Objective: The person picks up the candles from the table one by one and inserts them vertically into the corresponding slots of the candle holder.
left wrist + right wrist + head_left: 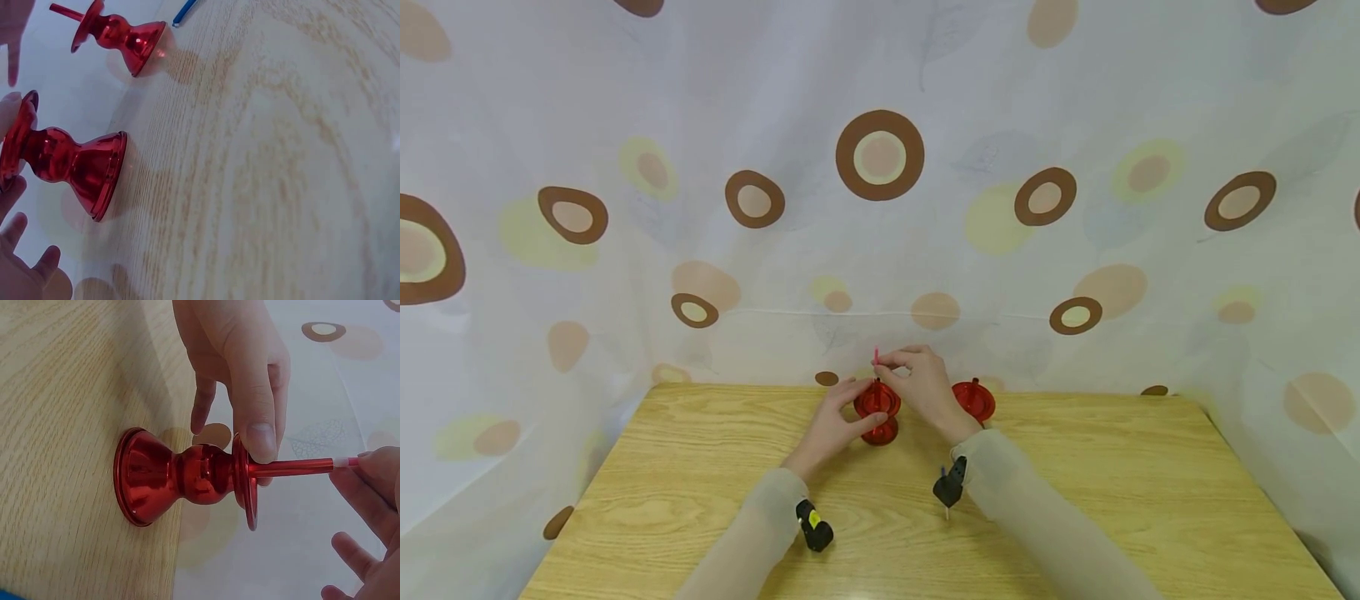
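A shiny red candlestick [877,402] stands on the table with a flared base, a round knob and a wide dish. My left hand [838,421] grips its dish, the thumb [261,434] lying on the rim in the right wrist view. From the dish rises a thin red tube [294,467]. At the top of that tube, my right hand [921,383] pinches a slim pink candle [876,356] between thumb and forefinger. The candle's white lower end [340,462] meets the tube's mouth. The other right fingers are spread loosely.
A second red candlestick [974,402] with a bare tube stands to the right, behind my right wrist. A blue stick [184,11] lies on the wooden table [1112,483] near it. Patterned white cloth [880,250] hangs behind the table's back edge.
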Motion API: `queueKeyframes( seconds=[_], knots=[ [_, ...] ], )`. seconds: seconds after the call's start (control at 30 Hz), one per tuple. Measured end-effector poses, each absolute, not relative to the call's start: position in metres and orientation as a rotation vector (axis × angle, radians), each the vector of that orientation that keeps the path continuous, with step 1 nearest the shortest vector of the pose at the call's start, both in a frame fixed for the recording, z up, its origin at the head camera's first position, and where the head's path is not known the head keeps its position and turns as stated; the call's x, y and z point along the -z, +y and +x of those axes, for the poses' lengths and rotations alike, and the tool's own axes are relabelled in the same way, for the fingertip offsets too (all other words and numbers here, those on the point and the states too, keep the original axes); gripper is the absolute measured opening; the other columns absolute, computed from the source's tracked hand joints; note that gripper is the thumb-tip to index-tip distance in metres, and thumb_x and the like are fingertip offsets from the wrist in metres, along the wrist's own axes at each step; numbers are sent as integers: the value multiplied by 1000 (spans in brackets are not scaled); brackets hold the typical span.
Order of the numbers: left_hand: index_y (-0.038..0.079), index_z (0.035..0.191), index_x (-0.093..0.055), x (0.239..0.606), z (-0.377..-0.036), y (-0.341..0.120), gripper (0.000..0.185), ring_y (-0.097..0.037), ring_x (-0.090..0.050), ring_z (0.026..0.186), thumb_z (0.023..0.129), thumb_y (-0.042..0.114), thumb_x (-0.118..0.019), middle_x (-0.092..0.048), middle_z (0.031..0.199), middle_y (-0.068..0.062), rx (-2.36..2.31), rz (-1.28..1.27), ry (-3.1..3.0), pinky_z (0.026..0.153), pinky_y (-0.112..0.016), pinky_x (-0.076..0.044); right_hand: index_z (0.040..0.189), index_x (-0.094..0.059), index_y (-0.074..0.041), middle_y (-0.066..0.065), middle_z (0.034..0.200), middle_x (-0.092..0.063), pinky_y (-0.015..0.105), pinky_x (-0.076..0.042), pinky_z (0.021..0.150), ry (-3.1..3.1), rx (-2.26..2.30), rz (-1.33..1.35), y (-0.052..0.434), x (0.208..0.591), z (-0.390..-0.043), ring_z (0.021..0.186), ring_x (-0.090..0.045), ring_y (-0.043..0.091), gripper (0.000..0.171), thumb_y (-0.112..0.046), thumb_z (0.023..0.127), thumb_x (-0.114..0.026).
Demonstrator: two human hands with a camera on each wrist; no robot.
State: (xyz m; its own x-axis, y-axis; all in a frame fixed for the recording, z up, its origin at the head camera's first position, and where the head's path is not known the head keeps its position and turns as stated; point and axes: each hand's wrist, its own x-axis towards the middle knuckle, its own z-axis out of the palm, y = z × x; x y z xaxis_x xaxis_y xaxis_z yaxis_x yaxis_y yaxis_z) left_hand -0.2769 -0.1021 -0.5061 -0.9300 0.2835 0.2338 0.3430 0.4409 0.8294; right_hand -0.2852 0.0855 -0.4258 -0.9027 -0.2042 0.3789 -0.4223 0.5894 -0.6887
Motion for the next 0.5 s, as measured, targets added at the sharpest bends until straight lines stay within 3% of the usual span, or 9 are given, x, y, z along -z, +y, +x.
queueKeyframes(
  seconds=[0.5],
  knots=[
    [9, 149, -58, 507, -277, -102, 65, -39, -30, 154, 92, 31, -81, -52, 155, -14, 1527, -567, -2614, 121, -64, -25, 103, -84, -7, 11, 107, -77, 56, -52, 98, -2563, -1189, 537, 86, 426, -284, 117, -62, 35, 15, -17, 96, -76]
  ],
)
